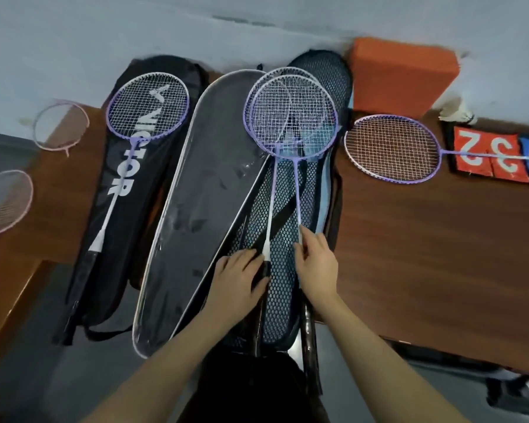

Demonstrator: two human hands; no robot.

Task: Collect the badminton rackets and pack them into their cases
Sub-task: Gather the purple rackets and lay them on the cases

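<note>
Two purple rackets [290, 117] lie stacked, heads overlapping, on the mesh lining of the open racket case [283, 270], their shafts running down toward the hands. The left hand [237, 280] rests palm-down with fingers loosely spread over the black grip of the left-lying racket, touching it at the case's near end. The right hand [316, 264] pinches the white lower shaft of the other racket between fingertips, just beside the left hand. The case's grey flap [202, 190] is folded open to the left of the rackets. Beyond the flap, a third purple racket [147, 106] lies on a black Victor case [116, 215]. Right of the open case, a fourth purple racket [393, 148] lies flat on the brown table [425, 254], its shaft crossing a numbered scoreboard [498, 157]. An orange block [403, 77] sits behind it. Two pink rackets [60, 125] sit far left of the Victor case.
</note>
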